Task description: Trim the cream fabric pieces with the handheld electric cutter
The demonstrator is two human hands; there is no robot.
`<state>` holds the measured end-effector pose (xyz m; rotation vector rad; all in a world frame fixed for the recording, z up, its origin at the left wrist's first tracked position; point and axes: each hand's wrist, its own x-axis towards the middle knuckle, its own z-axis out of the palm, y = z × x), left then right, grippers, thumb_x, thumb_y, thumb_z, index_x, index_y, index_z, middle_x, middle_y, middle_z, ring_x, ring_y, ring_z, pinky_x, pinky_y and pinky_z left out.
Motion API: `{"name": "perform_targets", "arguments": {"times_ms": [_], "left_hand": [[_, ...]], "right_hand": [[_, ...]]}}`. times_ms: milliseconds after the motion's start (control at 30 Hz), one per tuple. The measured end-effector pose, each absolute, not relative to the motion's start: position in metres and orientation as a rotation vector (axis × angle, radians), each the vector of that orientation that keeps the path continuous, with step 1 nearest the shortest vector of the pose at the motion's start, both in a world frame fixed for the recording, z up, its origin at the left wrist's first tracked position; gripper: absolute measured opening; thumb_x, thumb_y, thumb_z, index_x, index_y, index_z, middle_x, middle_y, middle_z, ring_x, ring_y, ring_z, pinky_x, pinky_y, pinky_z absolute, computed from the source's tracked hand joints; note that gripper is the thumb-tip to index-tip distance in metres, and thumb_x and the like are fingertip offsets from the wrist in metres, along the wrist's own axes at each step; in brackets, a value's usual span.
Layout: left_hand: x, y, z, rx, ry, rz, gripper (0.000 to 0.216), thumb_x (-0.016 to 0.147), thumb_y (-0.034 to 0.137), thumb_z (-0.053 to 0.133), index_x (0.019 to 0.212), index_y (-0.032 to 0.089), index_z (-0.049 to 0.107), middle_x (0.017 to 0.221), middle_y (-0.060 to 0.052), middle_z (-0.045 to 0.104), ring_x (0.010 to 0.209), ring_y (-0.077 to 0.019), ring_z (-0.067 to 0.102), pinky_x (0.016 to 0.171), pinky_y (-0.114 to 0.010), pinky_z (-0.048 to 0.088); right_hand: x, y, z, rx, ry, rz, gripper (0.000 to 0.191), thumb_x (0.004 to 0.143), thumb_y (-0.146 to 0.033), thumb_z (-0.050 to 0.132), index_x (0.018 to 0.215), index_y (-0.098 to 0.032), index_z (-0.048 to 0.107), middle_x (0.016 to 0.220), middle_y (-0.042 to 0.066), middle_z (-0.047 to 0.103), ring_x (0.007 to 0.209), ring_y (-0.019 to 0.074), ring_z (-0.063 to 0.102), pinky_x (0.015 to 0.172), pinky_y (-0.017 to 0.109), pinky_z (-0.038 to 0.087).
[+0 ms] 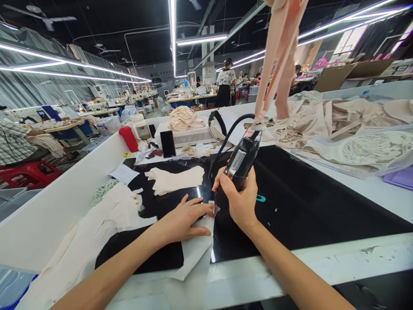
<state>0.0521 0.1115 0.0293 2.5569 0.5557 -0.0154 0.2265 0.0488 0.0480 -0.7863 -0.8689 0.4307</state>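
Note:
My right hand [240, 200] is wrapped round a black corded power tool [237, 165] with a silver plate on its side. The tool is tilted, and its lower end is close to the edge of a pale fabric piece [198, 254]; whether they touch I cannot tell. Pink straps [277, 56] hang down to its top. Flat on that fabric, fingers spread, rests my left hand [182, 217]. Beyond it lies a small stack of cream fabric pieces [179, 178] on the black work surface [300, 206]. More cream fabric [93, 228] is heaped to the left.
Along the back stand a phone [167, 144], a white box [193, 137] topped with folded fabric, and a red container [128, 138]. Beige garments [348, 120] are piled at right. White side walls [64, 189] border the table. A teal-handled item [261, 198] lies beside my right wrist.

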Motion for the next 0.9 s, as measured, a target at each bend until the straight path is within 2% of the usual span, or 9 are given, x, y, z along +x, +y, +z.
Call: {"name": "perform_targets", "arguments": {"times_ms": [300, 900], "left_hand": [[0.053, 0.110, 0.033, 2.554, 0.580, -0.038, 0.036, 0.097, 0.034, 0.083, 0.129, 0.031, 0.067, 0.151, -0.005, 0.067, 0.165, -0.0390, 0.032, 0.131, -0.079, 0.010], [0.053, 0.113, 0.032, 2.585, 0.556, -0.040, 0.044, 0.095, 0.034, 0.085, 0.134, 0.033, 0.064, 0.160, -0.006, 0.060, 0.164, -0.0361, 0.034, 0.131, -0.079, 0.010]], "right_hand": [[0.219, 0.038, 0.051, -0.779, -0.875, 0.471, 0.030, 0.084, -0.030, 0.080, 0.098, -0.028, 0.053, 0.077, -0.008, 0.070, 0.054, 0.0111, 0.063, 0.053, 0.026, 0.058], [0.216, 0.027, 0.047, -0.746, -0.857, 0.549, 0.032, 0.084, -0.035, 0.083, 0.104, -0.028, 0.059, 0.083, -0.006, 0.070, 0.057, 0.0112, 0.063, 0.059, 0.028, 0.063]]}}
